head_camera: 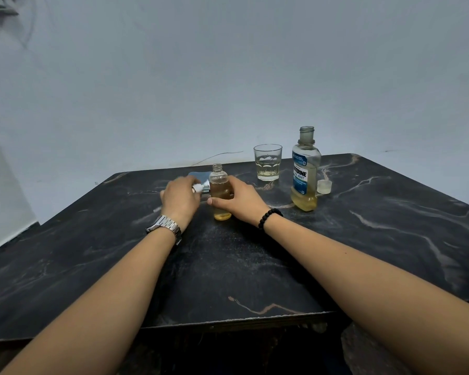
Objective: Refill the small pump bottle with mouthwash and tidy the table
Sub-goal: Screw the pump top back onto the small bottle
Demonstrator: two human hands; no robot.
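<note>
Head view: dark marble-look table (255,266) (veined) against pale wall (228,77).

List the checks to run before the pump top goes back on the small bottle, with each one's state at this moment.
1. Small bottle upright on the table: ok.
2. Its neck open and clear: ok.
3. Filled with yellow liquid to about the shoulder: ok.
4. Right hand steadying the bottle: ok.
5. Pump top held in the left hand: ok; its tube is hidden, so whether it is aligned with the neck: cannot tell.
6. Mouthwash bottle recapped: not ok, its cap lies beside it.
</note>
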